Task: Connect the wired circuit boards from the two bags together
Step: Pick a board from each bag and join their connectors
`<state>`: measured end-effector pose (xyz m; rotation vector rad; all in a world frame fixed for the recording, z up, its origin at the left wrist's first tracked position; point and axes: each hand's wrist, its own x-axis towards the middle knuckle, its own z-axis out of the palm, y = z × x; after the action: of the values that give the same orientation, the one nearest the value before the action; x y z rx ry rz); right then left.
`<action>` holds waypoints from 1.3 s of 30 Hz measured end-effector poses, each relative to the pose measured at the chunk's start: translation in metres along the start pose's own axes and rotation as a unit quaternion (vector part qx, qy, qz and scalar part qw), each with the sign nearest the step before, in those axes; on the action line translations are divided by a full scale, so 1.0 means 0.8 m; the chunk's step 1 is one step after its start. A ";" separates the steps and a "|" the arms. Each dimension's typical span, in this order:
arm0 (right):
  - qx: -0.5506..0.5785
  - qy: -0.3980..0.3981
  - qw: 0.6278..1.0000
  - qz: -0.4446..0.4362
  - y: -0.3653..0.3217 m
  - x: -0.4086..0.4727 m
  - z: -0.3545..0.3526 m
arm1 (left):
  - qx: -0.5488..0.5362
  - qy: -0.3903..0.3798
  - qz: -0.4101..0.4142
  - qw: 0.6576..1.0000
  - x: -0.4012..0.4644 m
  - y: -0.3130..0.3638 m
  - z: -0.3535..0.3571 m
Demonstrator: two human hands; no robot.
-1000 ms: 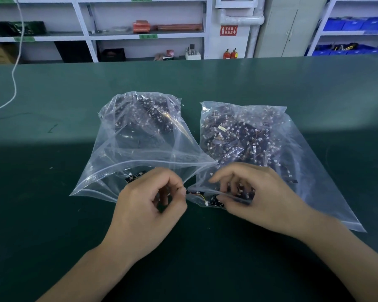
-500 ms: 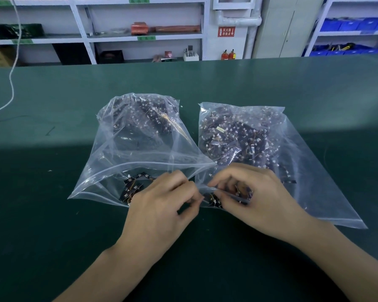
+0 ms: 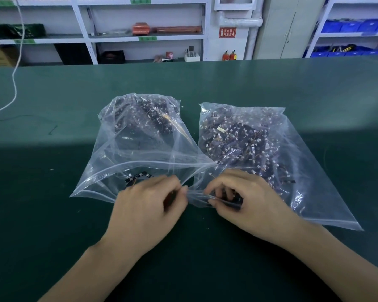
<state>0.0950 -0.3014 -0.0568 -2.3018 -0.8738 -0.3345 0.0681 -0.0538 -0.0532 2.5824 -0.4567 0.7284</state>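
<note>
Head view: both hands [image 3: 148, 205] curled at bags [image 3: 292, 192].

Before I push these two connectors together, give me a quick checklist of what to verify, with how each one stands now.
1. Both clear plastic zip bags, left and right, lie within reach on the green table mat: ok.
2. Left hand has a grip on a part: cannot tell, fingers curled and blurred.
3. Right hand holds a small black circuit board at the bag mouth: ok.
4. Connectors aligned: cannot tell, hidden by the fingers.
5. Black angled board in the left bag is out of the way: ok.
</note>
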 end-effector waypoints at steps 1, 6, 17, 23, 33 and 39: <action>-0.001 0.001 1.000 0.001 0.000 0.000 0.000 | 0.020 0.006 -0.012 1.000 0.002 -0.005 -0.004; 0.009 0.008 1.000 -0.002 -0.002 0.000 0.002 | 0.077 -0.005 -0.080 0.994 0.006 -0.031 -0.016; 0.008 0.019 1.000 0.023 -0.006 -0.001 0.006 | 0.092 -0.049 -0.080 0.991 0.005 -0.046 -0.018; 0.022 0.045 0.998 0.027 -0.009 -0.001 0.007 | 0.042 0.038 -0.011 0.998 0.005 -0.038 -0.013; 0.106 0.079 0.991 0.006 -0.020 0.001 0.012 | -0.172 0.017 0.093 0.981 -0.008 0.003 0.010; 0.205 0.060 0.975 0.068 -0.019 0.003 0.013 | -0.255 0.038 -0.005 0.966 -0.006 0.010 0.006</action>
<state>0.0868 -0.2849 -0.0561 -1.9244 -0.6514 -0.2073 0.0631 -0.0621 -0.0571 2.0673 -0.5283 0.6077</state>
